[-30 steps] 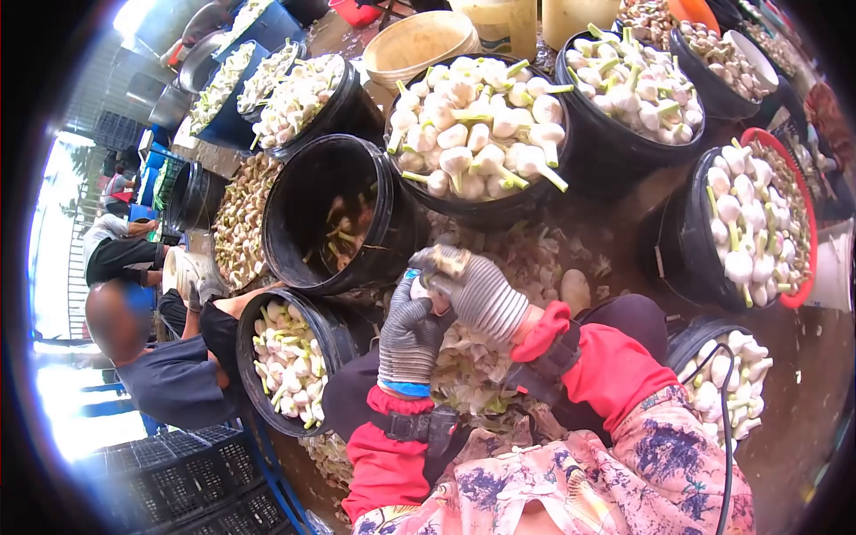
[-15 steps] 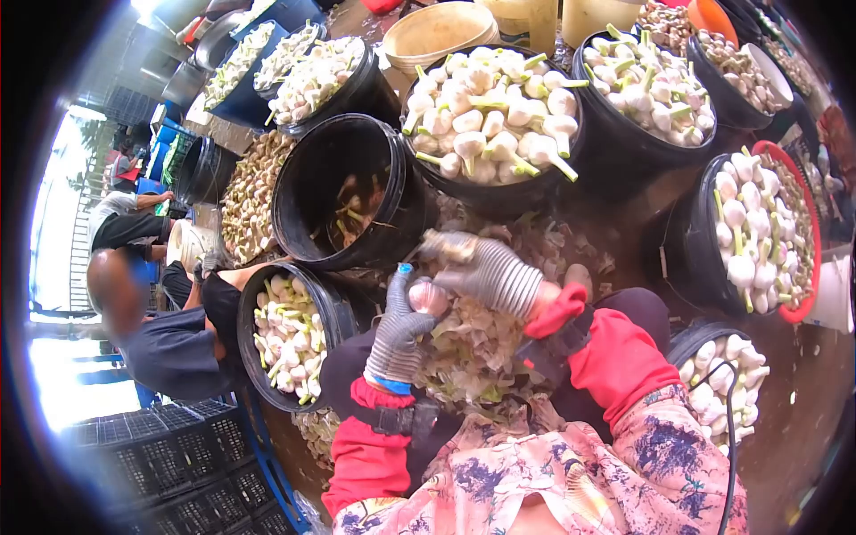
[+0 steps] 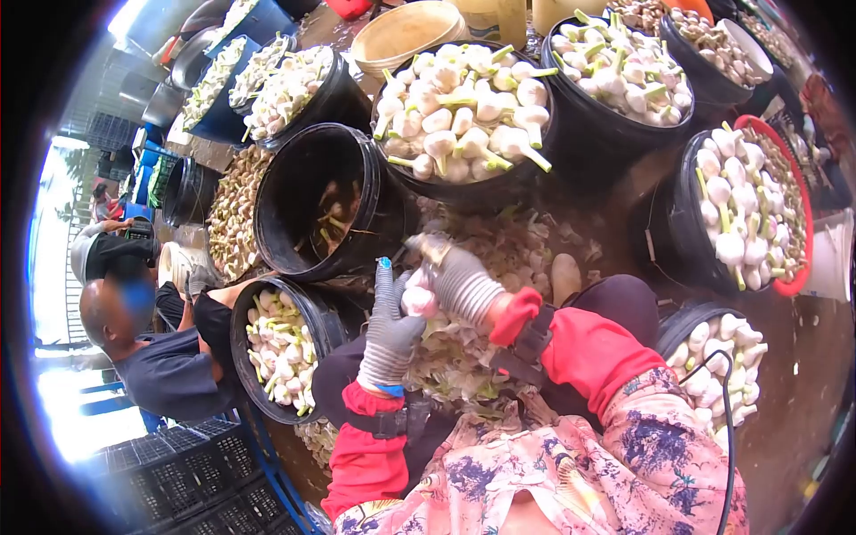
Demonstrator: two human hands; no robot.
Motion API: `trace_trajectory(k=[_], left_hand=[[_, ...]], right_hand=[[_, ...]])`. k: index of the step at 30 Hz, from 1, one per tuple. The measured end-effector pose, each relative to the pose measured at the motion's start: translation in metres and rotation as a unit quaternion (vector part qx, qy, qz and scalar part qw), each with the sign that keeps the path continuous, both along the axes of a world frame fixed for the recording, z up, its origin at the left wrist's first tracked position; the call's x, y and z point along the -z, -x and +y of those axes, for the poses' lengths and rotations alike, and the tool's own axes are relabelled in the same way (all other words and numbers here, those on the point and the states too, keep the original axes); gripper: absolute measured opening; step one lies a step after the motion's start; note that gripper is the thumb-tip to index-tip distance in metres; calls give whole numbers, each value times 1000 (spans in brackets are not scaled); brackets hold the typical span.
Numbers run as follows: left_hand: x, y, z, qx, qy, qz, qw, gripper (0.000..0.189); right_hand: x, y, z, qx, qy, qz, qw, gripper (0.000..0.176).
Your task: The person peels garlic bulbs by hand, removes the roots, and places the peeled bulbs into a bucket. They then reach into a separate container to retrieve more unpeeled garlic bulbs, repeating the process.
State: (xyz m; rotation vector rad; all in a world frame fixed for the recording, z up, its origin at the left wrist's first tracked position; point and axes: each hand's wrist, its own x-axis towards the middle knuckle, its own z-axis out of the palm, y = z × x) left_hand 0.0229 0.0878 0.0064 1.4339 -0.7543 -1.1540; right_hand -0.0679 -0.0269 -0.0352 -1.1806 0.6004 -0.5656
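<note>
In the head view, my left hand [image 3: 390,332], in a grey glove with blue tape on one fingertip, is closed around a pinkish-white garlic bulb [image 3: 418,301]. My right hand [image 3: 464,283], in a matching glove with worn, wrapped fingertips, lies against the bulb's right side. Its fingers are curled, and what they pinch, if anything, is hidden. Loose garlic skins [image 3: 455,352] form a heap beneath both hands. Just beyond my left hand, a black bucket [image 3: 267,205] has stalks and scraps in its bottom.
Black buckets of trimmed garlic stand ahead [image 3: 464,183], at right [image 3: 664,218] and at left [image 3: 325,334]. A pile of garlic [image 3: 239,209] lies at the left. Another person [image 3: 165,366] sits there beside stacked black crates [image 3: 169,473]. A cable [image 3: 729,419] hangs near my right arm.
The camera's view has shifted a little. My right hand has tilted, its fingertips pointing more to the upper left beside the bulb. The bulb stays in my left hand.
</note>
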Motion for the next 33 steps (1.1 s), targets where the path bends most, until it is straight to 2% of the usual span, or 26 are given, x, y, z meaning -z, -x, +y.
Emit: trace_trajectory(k=[1,2,3,5,6,8,9,10,11,12,13,14,16,17,18,19,22,23,24,25,27,29,30,31,32,33], left_hand=[[-9,0,3,-13,13,74,997,93],[-16,0,6,-25,26,147,988,94],[-22,0,9,-24,27,144,989,94],[-32,-3,14,-46,98,352,930,94],[-26,-6,17,-37,126,336,933,84],[-19,-11,20,-53,137,358,922,70],[-20,-14,24,-60,129,366,920,55],[-17,-16,27,-59,132,364,920,55],[-13,-16,29,-23,133,-21,991,53],[-11,-13,27,14,114,-401,909,51],[-11,-8,24,-28,104,-114,988,48],[-12,-3,19,-133,108,179,969,45],[-3,-4,18,-84,90,4,992,44],[-12,-3,10,-164,48,337,926,41],[-12,-1,6,-157,48,337,927,41],[-11,2,2,-151,42,313,937,40],[-8,17,-8,-129,36,224,965,40],[-7,19,-11,-121,28,169,978,38],[-7,19,-15,-115,20,113,987,36],[-8,17,-18,-110,19,112,987,36],[-17,15,-20,-87,-9,191,978,35],[-10,4,-22,-131,-30,205,969,29],[-5,1,-21,-161,-45,228,959,27],[-3,0,-20,-157,-36,185,969,25],[0,0,-20,-154,-27,141,978,24],[-5,0,-23,-150,-29,256,955,23]], right_hand=[[13,-6,-6,56,-158,-97,981,30],[14,-5,-17,118,-101,-82,984,28],[17,-4,-28,182,-43,-58,981,25],[28,3,-37,149,42,31,987,16],[24,7,-41,133,86,75,985,20],[6,13,-25,69,242,35,967,21],[-7,16,-17,9,190,9,982,24],[-21,21,-13,-62,173,-6,983,36],[-26,22,-6,-52,241,-35,969,43],[-32,23,-1,-41,309,-61,948,51],[-38,26,1,-41,331,-15,943,57],[-45,29,1,-40,351,31,935,64],[-47,31,-1,-58,325,77,941,71],[-48,31,1,-56,319,105,940,74],[-48,31,2,-53,312,135,939,78],[-42,29,5,-60,254,139,955,81],[-28,26,5,-15,241,128,962,78],[-30,27,-1,-29,237,142,960,73],[-33,29,-3,-19,192,104,976,59],[-33,30,-7,-1,190,91,977,55],[-39,31,-15,46,165,39,984,48],[-46,36,-36,97,107,-34,989,41],[-56,43,-44,130,-72,-123,981,38],[-69,51,-56,179,-156,-172,956,38],[-71,58,-67,217,-166,-203,940,40],[-66,60,-78,239,-161,-205,935,41]])
